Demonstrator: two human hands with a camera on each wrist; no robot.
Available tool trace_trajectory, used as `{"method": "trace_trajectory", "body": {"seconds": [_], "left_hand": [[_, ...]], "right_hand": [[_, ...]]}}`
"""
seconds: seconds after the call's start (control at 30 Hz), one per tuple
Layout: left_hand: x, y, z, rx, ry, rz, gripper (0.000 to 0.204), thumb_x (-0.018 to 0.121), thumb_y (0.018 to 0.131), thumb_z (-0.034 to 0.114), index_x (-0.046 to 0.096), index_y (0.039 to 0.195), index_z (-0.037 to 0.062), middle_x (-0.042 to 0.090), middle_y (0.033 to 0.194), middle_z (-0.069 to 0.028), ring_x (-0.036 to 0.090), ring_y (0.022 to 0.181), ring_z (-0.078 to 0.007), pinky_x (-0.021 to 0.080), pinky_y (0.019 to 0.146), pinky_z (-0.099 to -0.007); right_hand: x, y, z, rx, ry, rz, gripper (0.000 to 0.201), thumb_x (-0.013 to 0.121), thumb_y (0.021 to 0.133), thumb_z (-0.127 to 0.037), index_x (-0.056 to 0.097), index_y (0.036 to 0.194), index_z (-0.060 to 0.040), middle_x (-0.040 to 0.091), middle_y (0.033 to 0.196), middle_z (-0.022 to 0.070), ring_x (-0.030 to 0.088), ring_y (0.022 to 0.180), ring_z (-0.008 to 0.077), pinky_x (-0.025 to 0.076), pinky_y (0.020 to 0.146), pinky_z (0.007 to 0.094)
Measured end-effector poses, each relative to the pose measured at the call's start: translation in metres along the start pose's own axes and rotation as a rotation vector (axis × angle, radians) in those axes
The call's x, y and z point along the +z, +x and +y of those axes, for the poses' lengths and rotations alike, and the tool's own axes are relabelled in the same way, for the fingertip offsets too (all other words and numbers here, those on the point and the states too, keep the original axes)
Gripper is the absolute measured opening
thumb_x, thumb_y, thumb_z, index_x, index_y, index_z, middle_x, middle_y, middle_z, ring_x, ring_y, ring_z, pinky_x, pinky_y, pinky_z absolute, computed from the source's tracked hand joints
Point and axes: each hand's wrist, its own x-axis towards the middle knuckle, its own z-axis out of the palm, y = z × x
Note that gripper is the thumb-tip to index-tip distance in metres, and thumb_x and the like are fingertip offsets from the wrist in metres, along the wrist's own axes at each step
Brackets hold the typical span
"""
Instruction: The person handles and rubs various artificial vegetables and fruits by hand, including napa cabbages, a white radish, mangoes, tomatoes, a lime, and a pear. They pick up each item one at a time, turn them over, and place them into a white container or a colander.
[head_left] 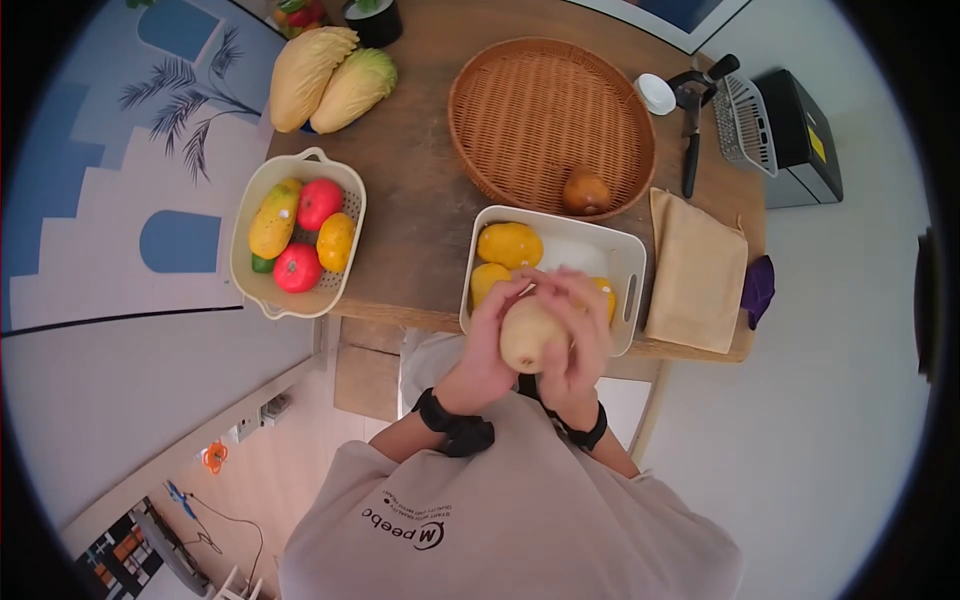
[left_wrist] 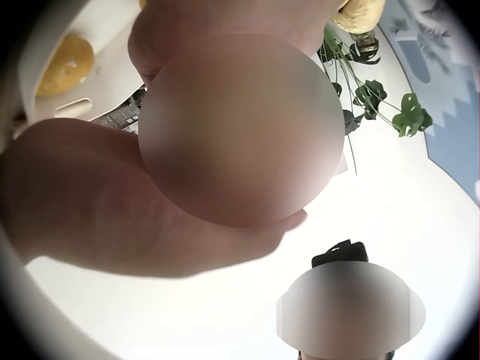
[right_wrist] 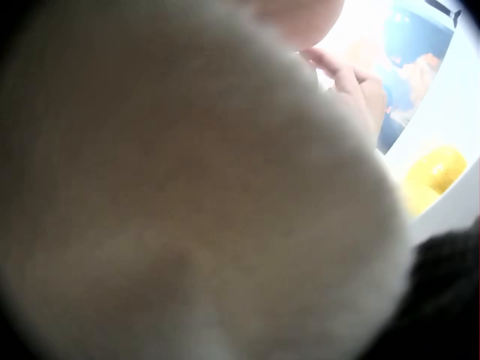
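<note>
Between my two hands, in front of my body, is a pale cream round fruit (head_left: 528, 335) with a small dark dimple toward me. My left hand (head_left: 484, 350) grips its left side, and my right hand (head_left: 583, 345), blurred, curls around its right and far sides. The fruit's skin (right_wrist: 187, 172) fills most of the right wrist view, out of focus. The hands overlap the near part of a white bin (head_left: 628, 250). Yellow fruits (head_left: 510, 244) lie in the bin, partly hidden by the hands.
A wicker tray (head_left: 550, 110) holds a brown round fruit (head_left: 586, 190). Left stands a cream colander (head_left: 345, 180) of red and yellow fruits, with napa cabbages (head_left: 310, 75) behind. Right lie a beige cloth (head_left: 697, 270), purple cloth (head_left: 758, 290) and a black-handled knife (head_left: 691, 165).
</note>
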Motion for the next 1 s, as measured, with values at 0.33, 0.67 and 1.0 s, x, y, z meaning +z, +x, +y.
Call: {"method": "trace_trajectory", "body": {"seconds": [0.33,0.67,1.0], "left_hand": [[0.008,0.006,0.005,-0.14,-0.057,0.175,0.031,0.049,0.11,0.037,0.061,0.11,0.0084,0.065,0.111,-0.006,0.064,0.109,-0.02,0.051,0.106,-0.0357],[-0.017,0.014,-0.008,-0.21,-0.297,-0.069,0.029,0.05,0.111,0.035,0.059,0.119,0.0088,0.064,0.116,-0.0063,0.064,0.114,-0.0195,0.052,0.108,-0.0368],[0.005,0.007,0.01,-0.054,0.025,0.082,0.027,0.048,0.111,0.034,0.062,0.109,0.0107,0.065,0.109,-0.0052,0.063,0.109,-0.0201,0.05,0.109,-0.0363]], "right_hand": [[0.0,0.01,0.002,0.09,0.031,0.005,0.03,0.067,0.094,-0.022,0.078,0.111,-0.0003,0.073,0.116,0.0196,0.073,0.112,0.0388,0.056,0.103,0.0475],[-0.001,0.002,0.005,-0.037,0.006,-0.066,0.027,0.077,0.086,-0.02,0.077,0.106,-0.0009,0.074,0.119,0.0199,0.073,0.113,0.0392,0.059,0.098,0.0487],[-0.001,-0.004,0.005,-0.065,-0.024,-0.054,0.025,0.082,0.074,-0.007,0.077,0.097,-0.001,0.075,0.112,0.0191,0.073,0.109,0.0375,0.06,0.096,0.0447]]}}
